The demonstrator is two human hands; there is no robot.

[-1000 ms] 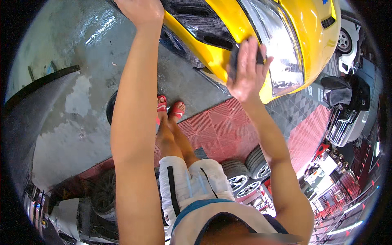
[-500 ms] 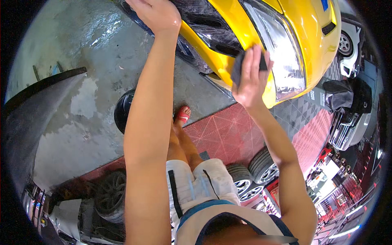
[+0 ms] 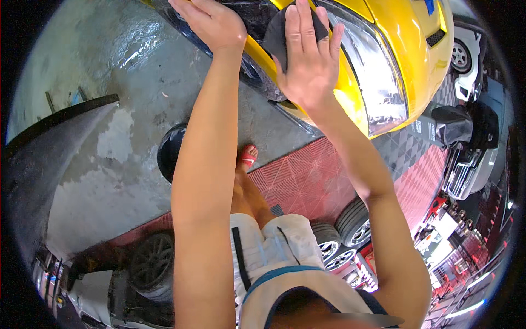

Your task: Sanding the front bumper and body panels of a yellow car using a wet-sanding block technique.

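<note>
Ahead of me is the front end of a yellow car, with a shiny, wet-looking headlight. My right hand presses a dark grey pad against the bodywork beside the headlight. Its fingers lie stretched over the pad, with the thumb along the pad's near edge. My left hand rests at the car's front edge, by the dark bumper opening, with straight fingers and nothing visible in it. The fingertips of that hand run to the top of the picture.
A black bucket stands on the wet grey floor, partly behind my left forearm. Red floor tiles lie near my foot. Several loose wheels are behind me. Other vehicles, including a silver one, stand to the right.
My right hand has slid the dark pad left and farther up, from beside the headlight's near end toward the bumper opening. My left hand stays nearly in place.
</note>
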